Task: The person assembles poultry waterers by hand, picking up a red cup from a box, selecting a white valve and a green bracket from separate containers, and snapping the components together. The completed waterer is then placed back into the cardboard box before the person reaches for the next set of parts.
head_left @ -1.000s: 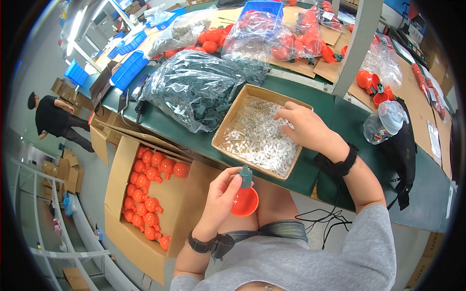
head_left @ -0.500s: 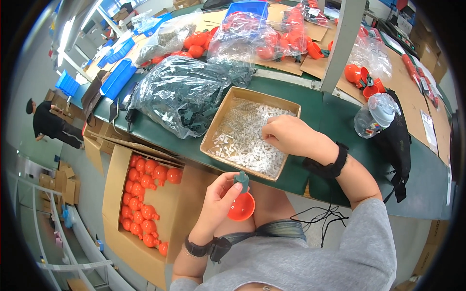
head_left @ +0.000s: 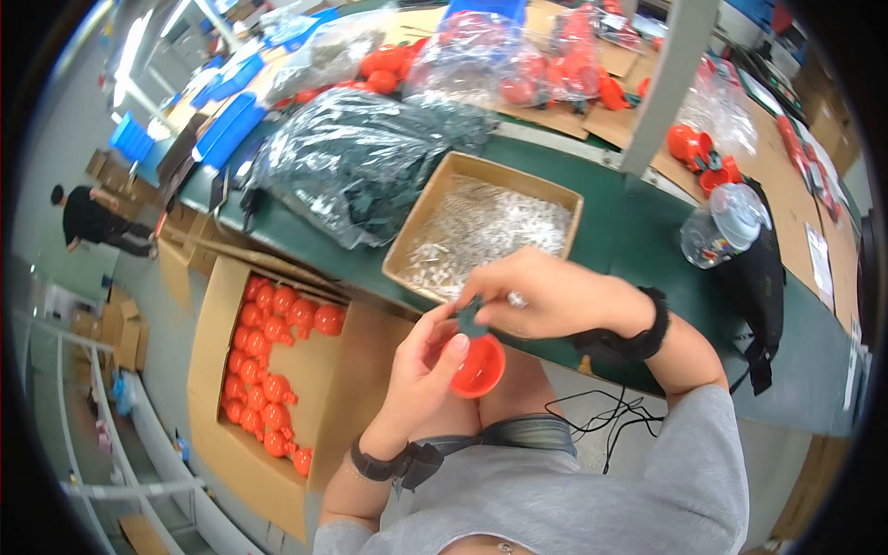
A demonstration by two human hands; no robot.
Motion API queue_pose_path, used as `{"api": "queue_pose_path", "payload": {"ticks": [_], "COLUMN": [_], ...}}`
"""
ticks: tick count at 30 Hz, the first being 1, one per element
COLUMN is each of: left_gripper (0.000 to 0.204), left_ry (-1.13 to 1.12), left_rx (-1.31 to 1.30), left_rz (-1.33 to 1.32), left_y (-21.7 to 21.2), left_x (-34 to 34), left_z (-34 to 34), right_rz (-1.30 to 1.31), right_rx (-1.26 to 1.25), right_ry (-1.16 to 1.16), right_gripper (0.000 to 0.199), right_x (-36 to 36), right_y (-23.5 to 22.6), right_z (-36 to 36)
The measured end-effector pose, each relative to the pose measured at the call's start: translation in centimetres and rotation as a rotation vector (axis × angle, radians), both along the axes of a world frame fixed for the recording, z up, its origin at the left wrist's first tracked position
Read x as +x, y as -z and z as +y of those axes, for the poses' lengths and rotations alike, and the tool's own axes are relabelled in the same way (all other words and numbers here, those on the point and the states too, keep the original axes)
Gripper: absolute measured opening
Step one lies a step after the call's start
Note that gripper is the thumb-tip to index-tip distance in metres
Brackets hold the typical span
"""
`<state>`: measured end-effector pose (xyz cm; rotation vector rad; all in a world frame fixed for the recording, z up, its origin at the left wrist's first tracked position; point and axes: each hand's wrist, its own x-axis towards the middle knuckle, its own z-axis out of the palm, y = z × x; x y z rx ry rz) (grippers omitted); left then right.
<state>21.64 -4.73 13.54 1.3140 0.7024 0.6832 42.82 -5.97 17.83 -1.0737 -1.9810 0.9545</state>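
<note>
My left hand (head_left: pixel 416 370) is closed around an orange-red plastic cup (head_left: pixel 481 366) with a dark green fitting (head_left: pixel 473 319) on top. Its thumb presses where cup and fitting meet. My right hand (head_left: pixel 546 298) has its fingertips pinched at the top of the fitting. A small white plastic part (head_left: pixel 517 299) shows among the curled fingers of that hand; whether another part sits at the fingertips is hidden. Just beyond both hands stands a shallow cardboard box (head_left: pixel 413 220) holding many small white parts.
To the left, a large carton (head_left: pixel 330 412) holds several orange-red cups. A clear bag (head_left: pixel 342 166) of dark green fittings lies on the green table (head_left: pixel 629 227). A plastic bottle (head_left: pixel 717 231) and black bag (head_left: pixel 760 277) are at right. A person (head_left: pixel 92 217) stands far left.
My right hand has left the box of white parts and come down to the green fitting. My left hand has raised the cup slightly and moved it right.
</note>
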Motion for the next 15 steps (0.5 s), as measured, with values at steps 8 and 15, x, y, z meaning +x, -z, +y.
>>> {"api": "queue_pose_path", "payload": {"ticks": [8, 15], "left_gripper": [0.025, 0.03], "left_ry": [-0.382, -0.69], "left_rx": [-0.026, 0.403], "left_rz": [-0.037, 0.919], "left_y": [1.1, 6.5], "left_x": [-8.0, -22.8], "left_z": [3.5, 8.5], "right_rz": [0.245, 0.173], "right_rx": [0.183, 0.477], "right_ry": [0.85, 1.036], "right_gripper": [0.017, 0.026], "right_x": [11.7, 12.6], "right_y": [3.1, 3.3], "right_z": [4.0, 4.9]}}
